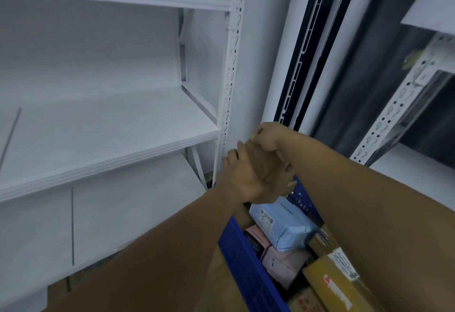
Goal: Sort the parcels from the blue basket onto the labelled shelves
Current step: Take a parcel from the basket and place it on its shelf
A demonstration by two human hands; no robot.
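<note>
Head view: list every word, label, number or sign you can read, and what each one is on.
Nothing reads clearly.
light blue parcel: white label, print too small.
yellow-brown box: white label and red marking, blurred.
pink parcel: small dark mark, illegible.
lower cardboard box: red print, blurred.
white shelves: no label visible.

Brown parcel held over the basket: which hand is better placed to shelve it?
Left, probably. The left hand grips the brown parcel on the side nearer the white shelf; the right hand only pinches its top edge, farther away.
</note>
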